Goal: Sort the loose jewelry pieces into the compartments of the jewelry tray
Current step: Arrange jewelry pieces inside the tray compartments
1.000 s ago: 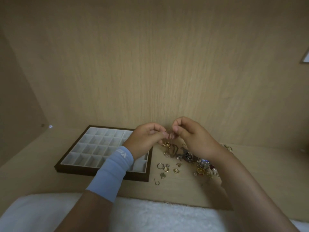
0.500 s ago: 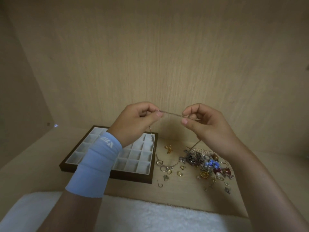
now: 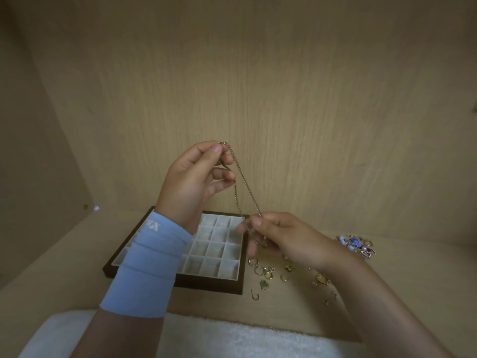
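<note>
A thin gold chain (image 3: pixel 245 187) runs taut between my two hands. My left hand (image 3: pixel 196 177), raised high above the tray, pinches its upper end. My right hand (image 3: pixel 278 237), lower and just right of the tray's far corner, pinches the lower end. The jewelry tray (image 3: pixel 240 257) is dark brown with several pale compartments; my left forearm hides its near left part. Loose gold rings and earrings (image 3: pixel 263 270) lie on the shelf to the tray's right, and a blue-beaded cluster (image 3: pixel 357 245) lies farther right.
A small hook (image 3: pixel 255 295) and a charm (image 3: pixel 263 284) lie near the tray's front right corner. Wooden walls close in behind and at the left. A white fluffy cloth (image 3: pixel 232 339) covers the near edge. A light blue band wraps my left wrist.
Both hands lifted the chain off the pile and stretched it. Since then my left hand has risen and my right hand has dropped toward the tray's corner, turning the chain steeply.
</note>
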Available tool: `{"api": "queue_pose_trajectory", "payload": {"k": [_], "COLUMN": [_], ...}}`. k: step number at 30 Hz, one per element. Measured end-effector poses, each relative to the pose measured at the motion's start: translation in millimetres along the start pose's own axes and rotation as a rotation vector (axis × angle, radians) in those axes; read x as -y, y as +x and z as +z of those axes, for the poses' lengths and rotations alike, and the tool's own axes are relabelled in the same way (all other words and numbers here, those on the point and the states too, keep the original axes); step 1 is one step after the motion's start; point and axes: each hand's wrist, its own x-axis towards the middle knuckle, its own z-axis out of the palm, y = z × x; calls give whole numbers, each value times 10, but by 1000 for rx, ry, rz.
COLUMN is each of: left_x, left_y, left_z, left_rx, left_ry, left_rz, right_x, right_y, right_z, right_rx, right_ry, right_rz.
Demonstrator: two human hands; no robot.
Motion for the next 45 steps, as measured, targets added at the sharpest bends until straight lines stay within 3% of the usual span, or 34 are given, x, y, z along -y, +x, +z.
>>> {"api": "queue_pose_trajectory", "payload": {"k": [5,12,21,28,34,40,45], "left_x": [57,-35,-166,99,296,402,444], "left_y": [-17,-66,-201,-400,-473,-533,-507], "left_z": [45,59,-137,-284,-295,-239,-293], "left_rx": [-149,-15,29,-12,-6,107,125], "left_ry": [175,143,208,217,200,219,439], "left_rz": [52,-31,-16,-84,-126,-97,38], "right_x": [-91,-134,-205,-291,-243,-88,-91], "right_y": [55,87,206,189,187,131,151], "right_z": [170,308,473,512,400,399,445], "right_rx": [40,44,-145,-90,-123,-92,-164], "right_ry": [-25,-83,-65,-384,-432,-255,-9], "right_rz": [-15,-5,-82,-90,-101,-62,-82]}}
